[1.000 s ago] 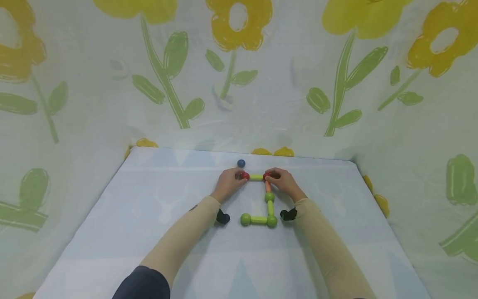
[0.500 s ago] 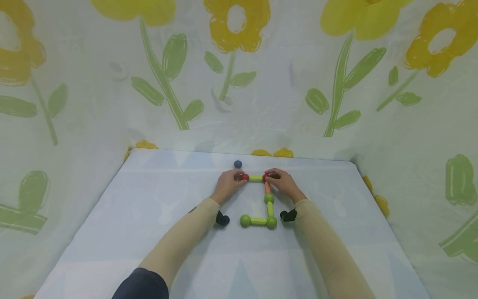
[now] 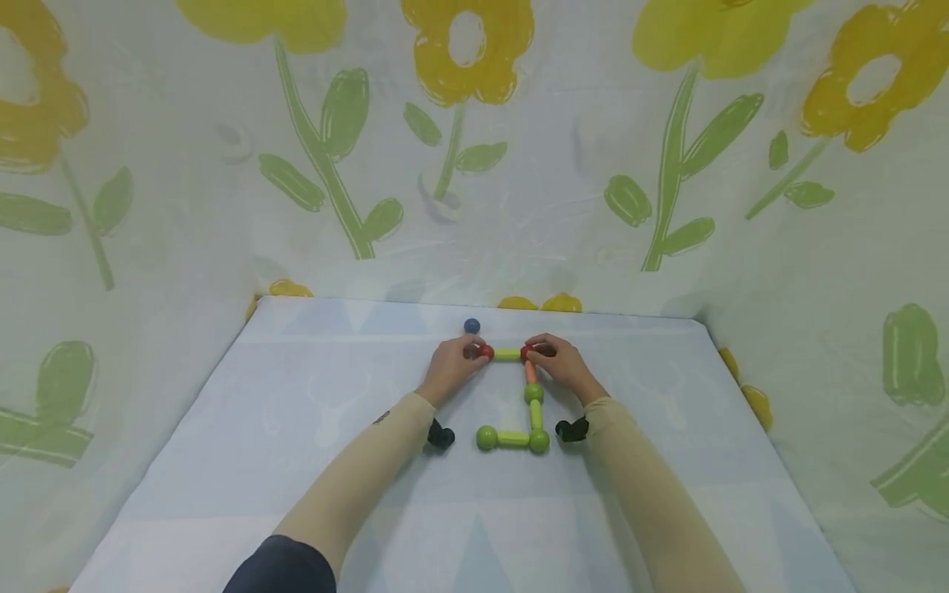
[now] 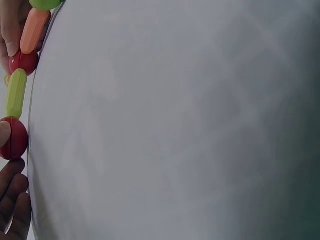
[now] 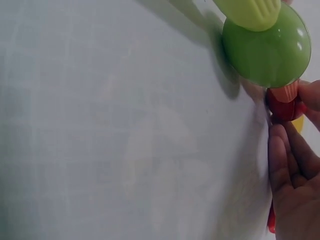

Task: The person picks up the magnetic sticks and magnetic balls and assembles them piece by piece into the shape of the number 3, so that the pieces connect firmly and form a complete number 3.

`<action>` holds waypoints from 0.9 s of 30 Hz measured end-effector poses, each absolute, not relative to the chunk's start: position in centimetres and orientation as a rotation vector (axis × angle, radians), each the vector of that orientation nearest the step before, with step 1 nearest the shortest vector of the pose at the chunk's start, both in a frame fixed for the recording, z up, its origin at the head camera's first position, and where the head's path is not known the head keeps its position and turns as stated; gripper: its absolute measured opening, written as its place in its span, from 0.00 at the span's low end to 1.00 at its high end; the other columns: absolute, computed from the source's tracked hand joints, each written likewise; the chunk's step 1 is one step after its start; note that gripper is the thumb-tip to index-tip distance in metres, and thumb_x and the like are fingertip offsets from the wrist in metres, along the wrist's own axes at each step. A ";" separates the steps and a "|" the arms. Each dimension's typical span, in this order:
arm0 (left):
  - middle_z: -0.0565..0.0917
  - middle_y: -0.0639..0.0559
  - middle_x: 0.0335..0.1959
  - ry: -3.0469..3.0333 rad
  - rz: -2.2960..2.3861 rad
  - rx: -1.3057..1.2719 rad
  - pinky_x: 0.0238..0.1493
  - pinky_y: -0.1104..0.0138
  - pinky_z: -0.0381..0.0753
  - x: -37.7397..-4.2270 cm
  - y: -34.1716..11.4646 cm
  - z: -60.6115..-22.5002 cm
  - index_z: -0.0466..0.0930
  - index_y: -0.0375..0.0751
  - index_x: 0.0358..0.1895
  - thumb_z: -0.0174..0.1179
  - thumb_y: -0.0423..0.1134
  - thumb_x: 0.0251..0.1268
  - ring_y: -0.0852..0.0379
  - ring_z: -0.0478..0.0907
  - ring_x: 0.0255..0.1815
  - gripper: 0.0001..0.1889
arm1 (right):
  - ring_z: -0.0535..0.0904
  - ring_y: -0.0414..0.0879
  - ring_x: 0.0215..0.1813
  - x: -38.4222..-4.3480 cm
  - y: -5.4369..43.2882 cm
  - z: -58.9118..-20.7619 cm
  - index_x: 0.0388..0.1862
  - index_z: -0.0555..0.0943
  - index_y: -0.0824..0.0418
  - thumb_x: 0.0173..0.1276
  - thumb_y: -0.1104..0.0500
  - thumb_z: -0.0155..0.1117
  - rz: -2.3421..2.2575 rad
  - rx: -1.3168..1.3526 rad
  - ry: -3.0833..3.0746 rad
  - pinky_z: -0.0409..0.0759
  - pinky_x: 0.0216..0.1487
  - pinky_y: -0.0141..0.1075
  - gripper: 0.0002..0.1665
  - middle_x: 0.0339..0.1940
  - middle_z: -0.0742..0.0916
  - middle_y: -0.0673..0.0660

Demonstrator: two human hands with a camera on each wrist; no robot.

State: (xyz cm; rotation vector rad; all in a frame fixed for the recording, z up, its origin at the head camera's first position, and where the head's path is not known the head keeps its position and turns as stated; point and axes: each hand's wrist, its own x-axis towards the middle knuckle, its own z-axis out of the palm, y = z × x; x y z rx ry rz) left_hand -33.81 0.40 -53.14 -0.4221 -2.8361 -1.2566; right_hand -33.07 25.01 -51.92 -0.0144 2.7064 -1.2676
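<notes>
Small balls and short rods form a joined, three-sided figure on the table. My left hand (image 3: 451, 368) pinches the red ball (image 3: 486, 352) at its far left end. The red ball (image 3: 525, 353) at the far right corner is pinched by my right hand (image 3: 567, 365). Between these balls runs a yellow-green rod (image 3: 507, 354). An orange rod (image 3: 530, 373) leads from the right red ball to a green ball (image 3: 534, 393). From there another yellow-green rod (image 3: 536, 414) reaches the near corner's green ball (image 3: 539, 441). A third rod (image 3: 513, 440) ends at a green ball (image 3: 486, 437).
Beyond my left fingertips sits a blue ball (image 3: 472, 325) near the table's back edge. The pale table (image 3: 296, 461) meets a flower-printed cloth wall (image 3: 549, 189) behind it. Dark camera mounts (image 3: 441, 435) stick out at both wrists, close beside the figure.
The blue ball has shifted slightly left beside my left hand. Both hands keep their hold on the red balls, and the view has drifted a little.
</notes>
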 end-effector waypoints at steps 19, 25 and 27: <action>0.86 0.55 0.43 -2.858 -1.243 -0.412 0.51 0.60 0.78 -33.9 0.4 -53.1 0.83 0.49 0.53 0.70 0.42 0.66 0.56 0.78 0.45 0.14 | 0.77 0.54 0.54 -32.3 27.6 -51.4 0.65 0.78 0.56 0.76 0.58 0.61 -1.249 0.054 2.945 0.79 0.52 0.45 0.20 0.56 0.83 0.59; 0.86 0.54 0.43 -2.853 -1.226 -0.439 0.51 0.60 0.78 -33.8 0.3 -52.9 0.83 0.49 0.53 0.70 0.43 0.66 0.55 0.78 0.44 0.14 | 0.76 0.57 0.54 -32.0 28.7 -51.7 0.61 0.78 0.61 0.74 0.58 0.64 -1.213 0.171 3.006 0.78 0.55 0.48 0.18 0.54 0.80 0.63; 0.86 0.54 0.43 -2.855 -1.215 -0.447 0.50 0.60 0.77 -33.8 0.3 -52.8 0.83 0.49 0.54 0.69 0.44 0.67 0.55 0.77 0.43 0.15 | 0.76 0.58 0.55 -31.9 28.9 -51.9 0.59 0.78 0.62 0.74 0.59 0.64 -1.203 0.210 2.999 0.77 0.57 0.50 0.17 0.54 0.79 0.64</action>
